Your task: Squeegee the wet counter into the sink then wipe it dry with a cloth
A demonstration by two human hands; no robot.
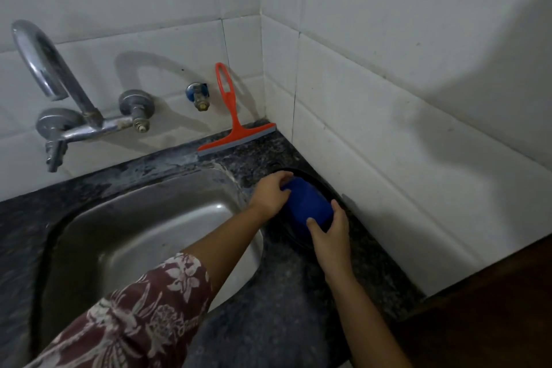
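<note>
A blue folded cloth (pixel 307 203) lies on a dark round dish (pixel 325 185) on the speckled dark counter (pixel 286 293), right of the steel sink (pixel 143 236). My left hand (pixel 270 193) grips the cloth's far left end. My right hand (pixel 330 231) holds its near right end. An orange squeegee (pixel 231 116) leans upright against the tiled wall in the back corner, its grey blade resting on the counter behind the sink. Neither hand touches the squeegee.
A chrome tap (pixel 59 92) juts from the wall over the sink's left side, with a small blue valve (pixel 197 94) beside the squeegee. White tiled walls (pixel 388 98) close the counter at the back and right. A dark wooden surface (pixel 493 308) sits at lower right.
</note>
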